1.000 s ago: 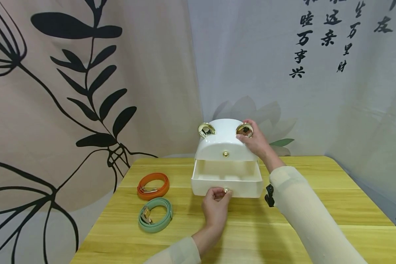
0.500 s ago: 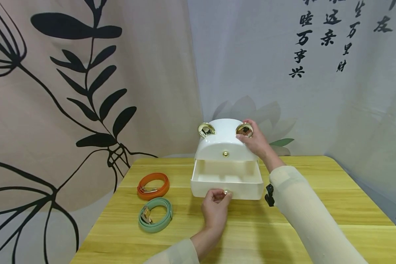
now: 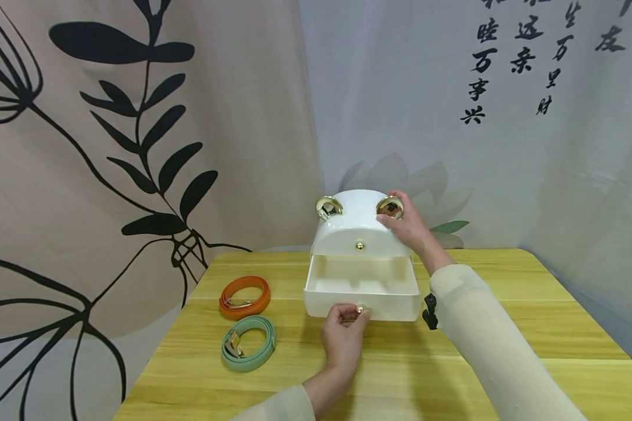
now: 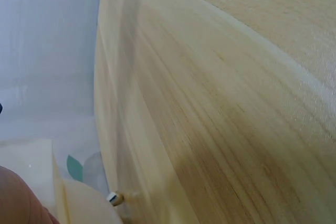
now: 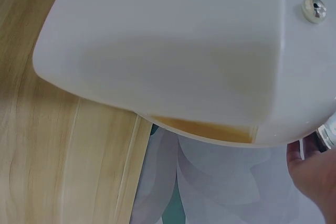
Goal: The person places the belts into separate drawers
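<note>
A white drawer box with a rounded top and two gold eye-like domes stands at the back of the table. Its lower drawer is pulled out, its inside bare. The left hand pinches the small gold knob on the drawer's front. Over the right gold dome, the right hand grips the box from behind and the side. In the right wrist view, that hand appears at the lower right edge, beside the dome. Only part of the left hand shows in the left wrist view.
On the table, left of the box, lie a coiled orange strap and a coiled green strap, both with metal clasps. A printed curtain hangs close behind the table.
The lower drawer has slid slightly farther out, toward the person, with the left hand on its knob. The right hand and the box body have stayed in place.
</note>
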Available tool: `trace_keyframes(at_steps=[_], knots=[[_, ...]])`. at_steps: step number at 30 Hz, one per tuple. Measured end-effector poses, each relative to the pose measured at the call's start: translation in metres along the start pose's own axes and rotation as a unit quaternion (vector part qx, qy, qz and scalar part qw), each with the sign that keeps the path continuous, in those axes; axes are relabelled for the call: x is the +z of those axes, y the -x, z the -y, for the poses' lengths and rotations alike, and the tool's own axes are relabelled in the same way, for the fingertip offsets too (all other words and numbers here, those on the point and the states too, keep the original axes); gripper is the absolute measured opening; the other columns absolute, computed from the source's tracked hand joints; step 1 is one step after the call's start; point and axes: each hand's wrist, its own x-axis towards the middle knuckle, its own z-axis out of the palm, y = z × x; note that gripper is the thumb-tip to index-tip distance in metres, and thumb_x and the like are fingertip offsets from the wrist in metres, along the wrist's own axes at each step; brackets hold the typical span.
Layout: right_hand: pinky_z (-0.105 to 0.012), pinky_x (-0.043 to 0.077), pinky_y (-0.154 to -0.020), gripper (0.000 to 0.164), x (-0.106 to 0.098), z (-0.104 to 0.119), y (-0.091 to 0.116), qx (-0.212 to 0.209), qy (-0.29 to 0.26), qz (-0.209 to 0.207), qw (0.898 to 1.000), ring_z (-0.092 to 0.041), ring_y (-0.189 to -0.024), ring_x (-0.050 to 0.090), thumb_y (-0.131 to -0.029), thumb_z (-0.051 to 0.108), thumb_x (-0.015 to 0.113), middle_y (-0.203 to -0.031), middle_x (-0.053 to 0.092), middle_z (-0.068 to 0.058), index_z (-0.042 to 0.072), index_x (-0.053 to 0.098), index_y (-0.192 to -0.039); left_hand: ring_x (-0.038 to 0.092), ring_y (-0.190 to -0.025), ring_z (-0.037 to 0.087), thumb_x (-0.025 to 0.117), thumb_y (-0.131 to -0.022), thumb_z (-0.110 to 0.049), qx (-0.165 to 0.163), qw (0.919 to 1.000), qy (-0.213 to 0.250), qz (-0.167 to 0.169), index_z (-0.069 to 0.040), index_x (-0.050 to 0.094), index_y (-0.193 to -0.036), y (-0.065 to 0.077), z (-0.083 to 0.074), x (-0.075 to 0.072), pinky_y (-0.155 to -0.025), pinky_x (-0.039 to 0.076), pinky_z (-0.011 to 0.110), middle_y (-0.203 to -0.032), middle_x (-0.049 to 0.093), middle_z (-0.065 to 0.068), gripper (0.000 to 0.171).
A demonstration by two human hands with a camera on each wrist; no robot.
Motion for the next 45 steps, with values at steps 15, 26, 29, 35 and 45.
trace_keyframes(at_steps=[15, 26, 29, 35, 45], knots=[[-0.049, 0.041, -0.096, 0.068, 0.001, 0.001, -0.001, -0.006, -0.01, 0.001, 1.0, -0.037, -0.114, 0.049, -0.1, 0.023, 0.061, -0.131, 0.046, -0.024, 0.021, 0.021, -0.155, 0.059, -0.065, 0.01, 0.083, -0.075, -0.006, -0.002, 1.0, 0.005, -0.003, -0.002, 0.065, -0.087, 0.003, -0.001, -0.003, -0.058, 0.05, 0.019, -0.078, 0.066, 0.002, 0.022], [-0.051, 0.039, -0.096, 0.067, 0.001, 0.002, -0.002, -0.015, -0.01, -0.005, 1.0, -0.038, -0.115, 0.047, -0.1, 0.021, 0.061, -0.132, 0.044, -0.025, 0.018, 0.022, -0.154, 0.059, -0.066, 0.011, 0.082, -0.075, -0.005, -0.002, 0.9998, 0.017, 0.001, 0.0, 0.064, -0.088, 0.006, -0.004, -0.003, -0.06, 0.05, 0.02, -0.079, 0.066, 0.002, 0.023], [-0.049, 0.04, -0.095, 0.067, 0.001, 0.002, -0.002, -0.014, -0.011, -0.005, 1.0, -0.037, -0.113, 0.048, -0.1, 0.021, 0.061, -0.13, 0.046, -0.025, 0.019, 0.023, -0.154, 0.059, -0.066, 0.011, 0.083, -0.074, -0.005, -0.001, 0.9998, 0.02, 0.002, -0.001, 0.064, -0.088, 0.006, -0.004, -0.004, -0.06, 0.051, 0.019, -0.078, 0.066, 0.002, 0.023], [-0.047, 0.041, -0.091, 0.066, 0.0, 0.002, -0.002, -0.011, -0.008, -0.003, 1.0, -0.036, -0.11, 0.049, -0.1, 0.023, 0.061, -0.128, 0.046, -0.024, 0.022, 0.023, -0.154, 0.06, -0.067, 0.011, 0.083, -0.075, -0.005, 0.004, 0.9998, 0.017, 0.005, -0.001, 0.064, -0.088, 0.006, -0.003, -0.005, -0.061, 0.051, 0.019, -0.078, 0.065, 0.002, 0.023], [-0.05, 0.043, -0.09, 0.068, 0.001, -0.001, 0.001, -0.001, -0.005, 0.0, 1.0, -0.038, -0.111, 0.049, -0.099, 0.027, 0.061, -0.129, 0.045, -0.022, 0.024, 0.022, -0.154, 0.058, -0.071, 0.013, 0.082, -0.079, -0.013, 0.004, 1.0, 0.004, 0.003, -0.002, 0.064, -0.091, 0.005, -0.004, -0.016, -0.065, 0.05, 0.021, -0.083, 0.063, 0.002, 0.024]])
